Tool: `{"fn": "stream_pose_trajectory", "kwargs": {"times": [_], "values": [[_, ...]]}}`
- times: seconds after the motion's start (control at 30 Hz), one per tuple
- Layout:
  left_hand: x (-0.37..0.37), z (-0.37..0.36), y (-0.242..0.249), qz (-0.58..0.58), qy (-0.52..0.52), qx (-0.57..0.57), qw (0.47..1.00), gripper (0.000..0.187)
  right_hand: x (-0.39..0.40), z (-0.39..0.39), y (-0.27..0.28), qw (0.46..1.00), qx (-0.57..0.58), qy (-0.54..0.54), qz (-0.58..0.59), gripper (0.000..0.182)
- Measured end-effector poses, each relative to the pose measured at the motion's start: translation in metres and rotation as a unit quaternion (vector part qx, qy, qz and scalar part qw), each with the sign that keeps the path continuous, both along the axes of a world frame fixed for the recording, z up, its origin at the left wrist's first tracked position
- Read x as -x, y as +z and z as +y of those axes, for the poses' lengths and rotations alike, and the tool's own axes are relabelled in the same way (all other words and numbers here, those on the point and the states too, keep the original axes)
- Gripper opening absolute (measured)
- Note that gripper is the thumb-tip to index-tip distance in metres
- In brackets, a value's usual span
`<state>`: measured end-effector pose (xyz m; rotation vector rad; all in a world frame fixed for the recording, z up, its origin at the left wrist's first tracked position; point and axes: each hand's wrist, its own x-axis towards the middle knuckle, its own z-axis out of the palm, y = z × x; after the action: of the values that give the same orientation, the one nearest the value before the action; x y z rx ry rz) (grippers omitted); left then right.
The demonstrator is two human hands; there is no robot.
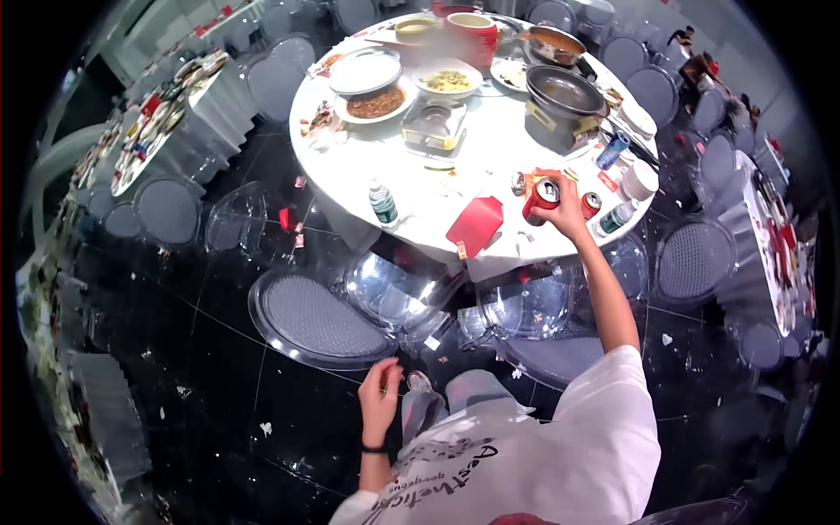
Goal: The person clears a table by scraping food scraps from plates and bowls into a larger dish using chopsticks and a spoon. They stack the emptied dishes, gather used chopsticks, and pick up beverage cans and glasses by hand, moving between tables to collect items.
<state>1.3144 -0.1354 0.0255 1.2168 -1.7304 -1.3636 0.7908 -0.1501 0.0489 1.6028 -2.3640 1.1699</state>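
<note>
My right hand (564, 206) is closed round a red can (541, 199) at the front right of the round white table (420, 188). Just right of it stands a second red can (591, 205), with a small clear bottle (615, 218) beyond. A red paper packet (477, 226) lies to the left of the held can. Low over the floor, away from the table, hangs my left hand (380, 389), its fingers loosely curled and apart, holding nothing. A green-labelled water bottle (383, 203) stands upright near the table's front left edge.
Dishes of food (376, 101), a black pot (564, 90), a blue can (612, 150) and stacked white cups (640, 180) stand on the table. Clear chairs (319, 317) crowd its front edge. Litter dots the dark floor. Other laid tables flank both sides; people are far off at the upper right.
</note>
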Motion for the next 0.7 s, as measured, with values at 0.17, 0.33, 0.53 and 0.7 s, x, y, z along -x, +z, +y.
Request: {"fn": "stream_pose_trajectory", "kwargs": {"times": [0.17,0.33,0.53,0.7], "values": [[0.059,-0.087,0.034,0.000,-0.157,0.112,0.981,0.039,-0.076,0.011,0.020,0.992,0.011,-0.010,-0.123,0.077],[0.158,-0.115,0.029,0.016,-0.259,0.199,0.945,0.088,-0.175,0.004,0.024,0.970,-0.022,0.034,-0.240,0.084],[0.202,-0.137,0.031,0.023,-0.207,0.126,0.970,0.080,-0.131,-0.010,0.014,0.926,0.035,-0.042,-0.374,0.083],[0.194,-0.174,0.021,0.014,-0.143,0.078,0.986,0.084,0.124,0.026,-0.172,0.856,0.146,-0.467,-0.168,0.093]]}}
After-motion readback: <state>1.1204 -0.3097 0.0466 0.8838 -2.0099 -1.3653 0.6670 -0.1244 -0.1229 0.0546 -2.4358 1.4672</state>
